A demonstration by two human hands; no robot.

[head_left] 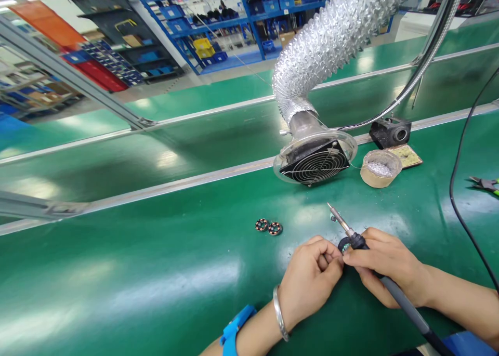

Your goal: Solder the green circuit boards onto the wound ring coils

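Observation:
My right hand (393,267) is closed around the dark handle of a soldering iron (345,225), whose metal tip points up and left. Just below the iron's collar is a small dark ring-shaped part (343,243) with a green inside, partly hidden by the fingers. My left hand (312,273) pinches at this part's lower left edge, its fingertips touching my right fingers. Beyond the part, a small dark piece (333,217) shows near the iron's tip. Two round copper-wound coils (275,228) lie side by side on the green bench, left of the hands.
A fume extractor fan (317,163) hangs from a silver duct (312,60) beyond the hands. Behind and right sit a round tub of silvery bits (381,169), a yellowish sponge tray (405,156) and a black holder (391,132). A black cable (454,189) and pliers (485,183) lie right.

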